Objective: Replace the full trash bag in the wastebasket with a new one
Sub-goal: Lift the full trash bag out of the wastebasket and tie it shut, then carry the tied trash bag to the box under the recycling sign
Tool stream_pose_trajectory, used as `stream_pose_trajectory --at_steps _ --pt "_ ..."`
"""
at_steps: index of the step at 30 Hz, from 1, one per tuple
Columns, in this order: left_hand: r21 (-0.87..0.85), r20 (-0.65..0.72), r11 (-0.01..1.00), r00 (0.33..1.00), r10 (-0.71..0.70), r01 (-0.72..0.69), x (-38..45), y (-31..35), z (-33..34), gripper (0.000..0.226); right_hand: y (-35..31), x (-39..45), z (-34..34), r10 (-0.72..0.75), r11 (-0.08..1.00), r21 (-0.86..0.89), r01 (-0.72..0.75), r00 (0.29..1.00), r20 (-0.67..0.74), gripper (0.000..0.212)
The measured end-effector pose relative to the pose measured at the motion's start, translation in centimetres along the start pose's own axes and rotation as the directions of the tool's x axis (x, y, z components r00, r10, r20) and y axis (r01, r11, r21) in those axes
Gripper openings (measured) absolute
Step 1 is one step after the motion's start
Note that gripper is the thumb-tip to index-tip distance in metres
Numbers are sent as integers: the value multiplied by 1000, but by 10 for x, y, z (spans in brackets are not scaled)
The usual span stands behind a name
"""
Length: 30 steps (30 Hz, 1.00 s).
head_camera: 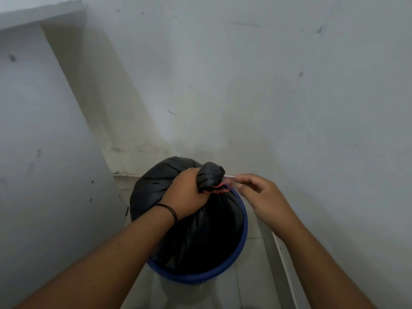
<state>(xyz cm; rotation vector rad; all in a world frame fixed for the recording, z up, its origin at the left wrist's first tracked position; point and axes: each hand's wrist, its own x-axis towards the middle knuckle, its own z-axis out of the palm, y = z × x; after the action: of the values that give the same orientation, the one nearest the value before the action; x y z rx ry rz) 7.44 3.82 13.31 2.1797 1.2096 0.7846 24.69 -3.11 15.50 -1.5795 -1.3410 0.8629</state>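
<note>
The left hand is fisted tight round the gathered neck of the black trash bag; below that fist the bag bulges full, sitting in the blue wastebasket in the wall corner; above it pokes a twisted topknot, bound by a reddish tie; right of the fist the right hand pinches the tie's end, though blur hides details. Soft, slick plastic, probably heavy; I'd lift by the neck under the knot.
</note>
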Motion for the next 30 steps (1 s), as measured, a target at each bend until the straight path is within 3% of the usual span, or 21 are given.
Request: stream_pose_trajectory --at_steps 2,3,5,7,9,11,13,15,17,19,20,26,30 --pt "-10 -16 1000 1000 19 -19 4 3 -2 7 29 -8 -8 130 975 -163 -153 981 -142 16" --pt "-20 -40 999 999 34 -35 6 5 -5 16 48 -13 -8 220 928 -263 -262 959 -179 14" --pt "-38 -59 997 996 64 -66 10 10 -10 24 83 -25 1 424 798 -412 -440 896 -135 33" --pt "-31 -62 995 993 98 -100 12 13 -13 26 105 -41 23 627 751 -290 -592 779 34 52" --pt "-39 -45 993 993 110 -111 14 15 -14 29 114 -50 45 679 711 49 -701 703 211 56" --pt "-50 -7 993 994 109 -110 16 17 -17 28 117 -49 55 633 680 284 -676 737 237 40" --pt "28 39 994 993 108 -109 20 17 -23 26 119 -42 58 617 656 392 -646 757 215 27" --pt "300 107 946 990 90 -119 26 16 -32 23 119 -37 56 624 610 461 -644 749 221 21" --pt "635 150 755 985 90 -166 34 19 -44 22 121 -34 52 633 590 485 -645 743 218 18" --pt "782 178 587 977 116 -212 41 26 -53 20 124 -34 49 639 587 488 -646 740 212 16" --pt "804 191 550 974 123 -227 45 30 -54 19 126 -34 48 635 592 485 -643 743 211 16" --pt "683 214 711 977 21 -166 58 47 -56 15 132 -33 44 629 585 507 -633 749 208 20" --pt "596 159 784 983 95 -172 66 54 -64 15 140 -35 44 663 580 487 -653 726 185 20"
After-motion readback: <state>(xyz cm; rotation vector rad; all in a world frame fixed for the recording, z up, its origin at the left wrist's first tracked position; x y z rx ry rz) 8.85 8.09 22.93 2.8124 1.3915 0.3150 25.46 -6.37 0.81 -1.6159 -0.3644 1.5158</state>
